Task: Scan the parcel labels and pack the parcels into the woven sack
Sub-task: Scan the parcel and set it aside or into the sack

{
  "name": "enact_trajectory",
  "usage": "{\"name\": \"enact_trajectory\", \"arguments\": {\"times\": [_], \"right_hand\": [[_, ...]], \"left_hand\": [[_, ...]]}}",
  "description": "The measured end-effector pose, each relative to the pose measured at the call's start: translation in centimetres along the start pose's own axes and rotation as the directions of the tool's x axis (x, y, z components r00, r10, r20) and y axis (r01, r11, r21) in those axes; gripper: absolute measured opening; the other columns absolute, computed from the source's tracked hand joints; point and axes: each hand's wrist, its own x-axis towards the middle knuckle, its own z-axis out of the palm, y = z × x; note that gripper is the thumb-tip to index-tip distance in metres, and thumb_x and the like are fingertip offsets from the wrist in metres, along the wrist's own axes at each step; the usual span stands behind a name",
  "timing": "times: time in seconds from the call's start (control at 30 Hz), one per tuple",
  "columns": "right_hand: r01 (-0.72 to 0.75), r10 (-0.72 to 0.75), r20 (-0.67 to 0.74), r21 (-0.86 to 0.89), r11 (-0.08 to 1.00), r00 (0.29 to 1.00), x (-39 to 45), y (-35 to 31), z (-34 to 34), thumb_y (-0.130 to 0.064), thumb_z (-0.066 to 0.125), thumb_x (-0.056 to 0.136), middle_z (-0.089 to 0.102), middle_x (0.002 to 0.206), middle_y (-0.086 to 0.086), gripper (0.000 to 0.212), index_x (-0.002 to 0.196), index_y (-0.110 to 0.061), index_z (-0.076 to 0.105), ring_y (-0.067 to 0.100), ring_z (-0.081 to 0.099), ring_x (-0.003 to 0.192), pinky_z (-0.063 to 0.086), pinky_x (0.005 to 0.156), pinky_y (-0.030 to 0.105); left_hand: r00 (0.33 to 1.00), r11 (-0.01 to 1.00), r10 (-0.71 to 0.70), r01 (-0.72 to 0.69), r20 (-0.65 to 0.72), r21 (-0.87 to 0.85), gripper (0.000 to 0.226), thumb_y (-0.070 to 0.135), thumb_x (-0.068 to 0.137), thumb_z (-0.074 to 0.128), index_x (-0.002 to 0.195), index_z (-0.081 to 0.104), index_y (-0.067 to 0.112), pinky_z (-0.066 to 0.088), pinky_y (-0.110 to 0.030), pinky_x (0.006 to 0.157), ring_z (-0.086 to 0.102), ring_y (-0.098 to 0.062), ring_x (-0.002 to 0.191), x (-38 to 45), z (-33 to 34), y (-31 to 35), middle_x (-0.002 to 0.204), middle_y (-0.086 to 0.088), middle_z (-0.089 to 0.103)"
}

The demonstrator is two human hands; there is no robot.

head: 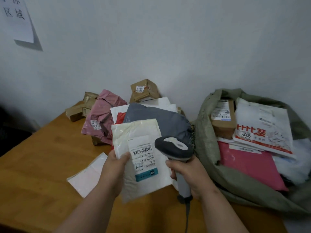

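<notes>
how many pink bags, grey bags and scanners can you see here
pink bags: 2
grey bags: 1
scanners: 1
total: 4

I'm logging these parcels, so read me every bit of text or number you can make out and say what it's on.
"2005": white and red mailer in the woven sack.
"56 2 3201": sticker on cardboard box.
"202", partly cut off: pink parcel.
"区域": wall paper sign.
Held white parcel label: fine print blurred.
</notes>
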Motion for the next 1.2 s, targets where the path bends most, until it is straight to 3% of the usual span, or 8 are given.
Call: {"name": "enact_trajectory", "arguments": {"times": [0.17,0.3,0.57,0.73,0.93,1.0,1.13,1.2], "right_hand": [[-0.021,0.023,0.045,-0.045,0.999,0.999,-1.4,0.1,0.7,-0.014,0.077,0.084,0.070,0.060,-0.007,0.028,0.067,-0.036,0.077,0.008,0.060,0.055,0.048,0.055,0.021],[-0.013,0.014,0.053,-0.028,1.000,0.999,-1.9,0.0,1.3,-0.010,0.078,0.083,0.071,0.063,-0.011,0.016,0.081,-0.026,0.076,0.005,0.062,0.057,0.049,0.056,0.017],[0.004,-0.001,0.054,-0.056,0.998,0.999,-2.2,-0.1,2.5,-0.016,0.077,0.084,0.070,0.062,-0.016,0.013,0.090,-0.026,0.072,0.000,0.061,0.055,0.047,0.054,0.011],[-0.011,0.014,0.051,-0.062,0.998,0.999,-2.3,-0.2,3.2,-0.034,0.077,0.067,0.071,0.065,-0.011,0.026,0.092,-0.029,0.074,0.004,0.064,0.059,0.051,0.063,0.024],[-0.020,0.021,0.033,-0.049,0.999,0.999,-2.1,0.0,3.4,-0.036,0.078,0.064,0.072,0.069,-0.006,0.026,0.089,-0.031,0.077,0.010,0.063,0.062,0.054,0.072,0.035],[-0.018,0.020,0.029,-0.047,0.999,0.999,-2.1,0.0,3.3,-0.037,0.078,0.064,0.072,0.068,-0.007,0.028,0.091,-0.028,0.077,0.010,0.063,0.062,0.054,0.072,0.036],[-0.011,0.011,0.016,-0.019,1.000,1.000,-2.3,0.1,2.9,-0.035,0.078,0.065,0.072,0.069,-0.008,0.020,0.085,-0.040,0.077,0.009,0.062,0.061,0.051,0.068,0.033],[-0.025,0.025,-0.014,-0.010,1.000,1.000,-2.4,0.4,2.4,-0.036,0.079,0.064,0.071,0.067,-0.008,0.020,0.084,-0.037,0.077,0.008,0.063,0.060,0.049,0.066,0.031]], "left_hand": [[0.998,0.993,-0.055,0.054,-0.013,-0.101,0.023,0.017,0.103,0.051,0.124,0.058,0.024,0.059,-0.055,0.077,0.074,-0.033,0.093,1.0,-0.4,0.1,0.105,-0.007,0.076],[0.998,0.988,-0.057,0.058,0.013,-0.140,0.018,0.019,0.103,0.050,0.115,0.060,0.029,0.060,-0.046,0.062,0.076,-0.028,0.084,1.4,-0.4,0.5,0.098,-0.003,0.077],[0.999,0.994,-0.036,0.036,0.000,-0.099,0.016,0.023,0.101,0.055,0.113,0.062,0.032,0.061,-0.047,0.067,0.075,-0.028,0.091,1.9,-1.0,0.9,0.102,-0.001,0.077],[1.000,0.995,-0.028,0.029,0.009,-0.093,0.013,0.024,0.100,0.057,0.109,0.062,0.033,0.061,-0.043,0.062,0.076,-0.026,0.087,2.1,-1.5,0.9,0.097,0.002,0.077],[0.999,0.997,-0.012,0.015,0.042,-0.076,0.013,0.024,0.100,0.056,0.108,0.062,0.033,0.062,-0.044,0.067,0.075,-0.026,0.089,2.1,-1.3,1.0,0.096,0.003,0.077],[0.999,0.997,-0.012,0.016,0.049,-0.069,0.013,0.025,0.100,0.056,0.109,0.062,0.033,0.062,-0.047,0.071,0.074,-0.027,0.091,2.2,-1.2,1.0,0.099,0.002,0.077],[0.997,0.998,-0.011,0.015,0.073,-0.056,0.011,0.026,0.101,0.056,0.108,0.062,0.032,0.061,-0.042,0.064,0.076,-0.024,0.084,2.3,-0.5,0.9,0.095,0.003,0.077],[0.995,0.998,-0.015,0.021,0.094,-0.056,0.011,0.026,0.101,0.055,0.108,0.061,0.031,0.060,-0.040,0.060,0.076,-0.021,0.081,2.3,-0.1,0.7,0.091,0.003,0.077]]}}
